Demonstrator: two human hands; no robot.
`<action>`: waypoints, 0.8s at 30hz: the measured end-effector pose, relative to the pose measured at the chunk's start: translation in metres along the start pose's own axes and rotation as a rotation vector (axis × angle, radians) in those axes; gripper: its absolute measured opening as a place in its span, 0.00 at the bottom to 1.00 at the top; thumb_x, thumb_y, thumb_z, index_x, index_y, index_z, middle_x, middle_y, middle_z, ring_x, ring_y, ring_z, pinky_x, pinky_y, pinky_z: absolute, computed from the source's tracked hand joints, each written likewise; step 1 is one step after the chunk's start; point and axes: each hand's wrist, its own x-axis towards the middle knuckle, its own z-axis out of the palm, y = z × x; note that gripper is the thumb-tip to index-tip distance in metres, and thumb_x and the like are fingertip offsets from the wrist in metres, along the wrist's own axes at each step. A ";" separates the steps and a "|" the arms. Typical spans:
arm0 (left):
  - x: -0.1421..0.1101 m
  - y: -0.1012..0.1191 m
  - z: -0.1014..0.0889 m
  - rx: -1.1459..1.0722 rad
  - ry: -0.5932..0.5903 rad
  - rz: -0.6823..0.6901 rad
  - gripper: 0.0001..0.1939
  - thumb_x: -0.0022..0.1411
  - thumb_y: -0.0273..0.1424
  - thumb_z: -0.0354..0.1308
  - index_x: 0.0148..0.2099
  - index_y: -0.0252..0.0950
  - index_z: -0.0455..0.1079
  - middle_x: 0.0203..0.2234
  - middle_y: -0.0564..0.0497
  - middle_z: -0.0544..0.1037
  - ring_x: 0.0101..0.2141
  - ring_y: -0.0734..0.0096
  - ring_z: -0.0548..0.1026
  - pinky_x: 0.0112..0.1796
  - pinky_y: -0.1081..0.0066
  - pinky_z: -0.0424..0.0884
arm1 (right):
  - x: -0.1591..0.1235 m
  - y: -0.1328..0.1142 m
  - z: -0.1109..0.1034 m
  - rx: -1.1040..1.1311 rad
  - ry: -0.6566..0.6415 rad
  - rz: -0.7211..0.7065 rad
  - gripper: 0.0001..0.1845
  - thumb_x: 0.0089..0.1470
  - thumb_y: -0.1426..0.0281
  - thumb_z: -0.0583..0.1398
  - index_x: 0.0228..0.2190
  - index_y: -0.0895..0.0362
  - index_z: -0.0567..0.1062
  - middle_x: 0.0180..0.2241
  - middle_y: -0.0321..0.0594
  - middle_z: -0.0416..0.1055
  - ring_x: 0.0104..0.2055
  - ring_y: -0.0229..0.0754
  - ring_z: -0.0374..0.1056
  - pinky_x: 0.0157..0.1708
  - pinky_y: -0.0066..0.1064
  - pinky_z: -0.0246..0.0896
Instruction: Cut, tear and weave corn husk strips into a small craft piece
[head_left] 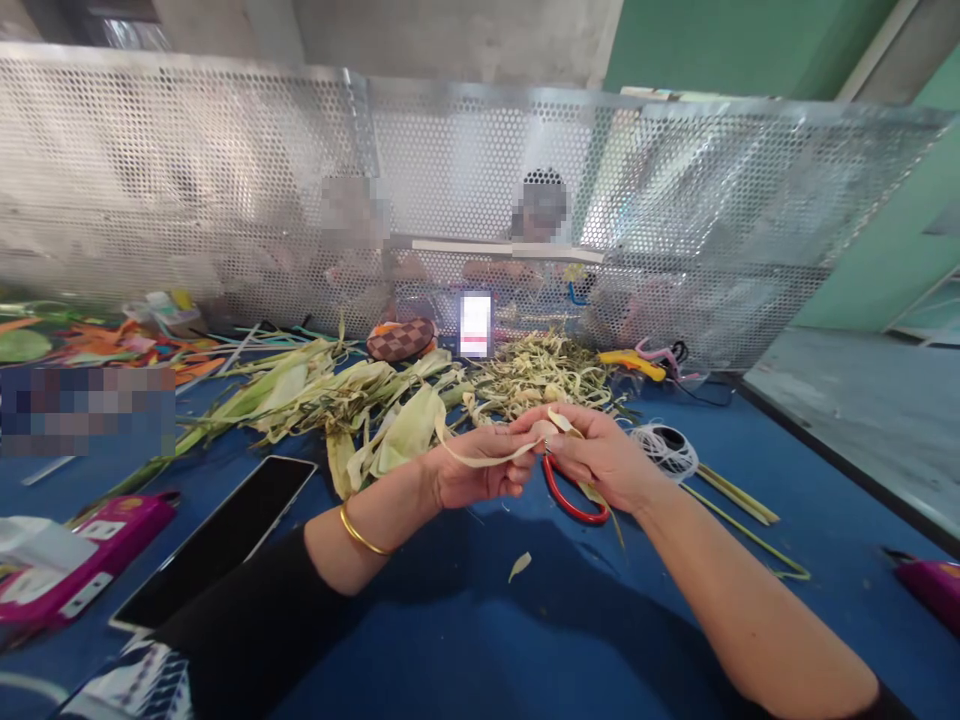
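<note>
My left hand (pixel 480 465) and my right hand (pixel 600 455) meet above the blue table, fingers pinched together. Between them is a pale, narrow strip of corn husk (pixel 487 462), its long end looping back over my left hand and wrist. The fingers partly cover where the strip is gripped. A red-handled tool, perhaps scissors (pixel 581 516), shows just below my right hand; I cannot tell whether that hand touches it. Wide green-white husks (pixel 409 432) lie beyond my left hand, and a heap of shredded husk (pixel 551 370) beyond both.
On the left lie a dark-screened phone (pixel 225 540) and a magenta case (pixel 124 550). White cord (pixel 664 452) and thin yellowish sticks (pixel 739 495) are at right, with a yellow tool (pixel 634 364) farther back. A perforated metal screen (pixel 465 140) borders the table; people sit behind it.
</note>
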 end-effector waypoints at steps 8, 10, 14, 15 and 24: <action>0.005 -0.005 -0.004 0.077 0.008 -0.029 0.19 0.47 0.42 0.67 0.33 0.31 0.70 0.18 0.58 0.65 0.20 0.81 0.63 0.25 0.75 0.62 | 0.005 0.003 0.008 0.063 0.181 -0.003 0.12 0.43 0.65 0.67 0.26 0.58 0.71 0.14 0.26 0.59 0.12 0.25 0.45 0.12 0.23 0.34; 0.007 -0.004 -0.006 0.169 0.095 -0.011 0.20 0.47 0.42 0.66 0.35 0.31 0.72 0.24 0.52 0.72 0.24 0.76 0.69 0.27 0.73 0.64 | 0.005 0.001 0.010 0.025 0.281 0.012 0.15 0.39 0.65 0.68 0.23 0.57 0.68 0.12 0.24 0.56 0.12 0.26 0.44 0.12 0.23 0.35; 0.006 0.004 -0.005 0.254 0.299 0.168 0.19 0.48 0.44 0.64 0.34 0.32 0.74 0.28 0.49 0.76 0.28 0.74 0.72 0.29 0.74 0.66 | 0.003 -0.005 0.010 -0.090 0.343 0.038 0.16 0.36 0.66 0.69 0.24 0.57 0.68 0.16 0.25 0.59 0.15 0.27 0.49 0.15 0.23 0.42; 0.006 0.004 -0.003 0.274 0.308 0.197 0.20 0.48 0.45 0.64 0.34 0.33 0.74 0.27 0.49 0.76 0.27 0.74 0.72 0.29 0.74 0.66 | 0.002 -0.005 0.010 -0.132 0.351 0.030 0.15 0.36 0.66 0.68 0.24 0.57 0.68 0.17 0.26 0.61 0.17 0.29 0.52 0.17 0.23 0.46; 0.000 -0.007 0.022 0.366 0.488 0.323 0.11 0.43 0.35 0.67 0.26 0.34 0.70 0.20 0.55 0.73 0.21 0.78 0.68 0.26 0.75 0.63 | -0.001 -0.007 0.008 -0.126 0.423 0.014 0.10 0.44 0.64 0.64 0.28 0.57 0.71 0.12 0.23 0.51 0.14 0.28 0.43 0.15 0.24 0.33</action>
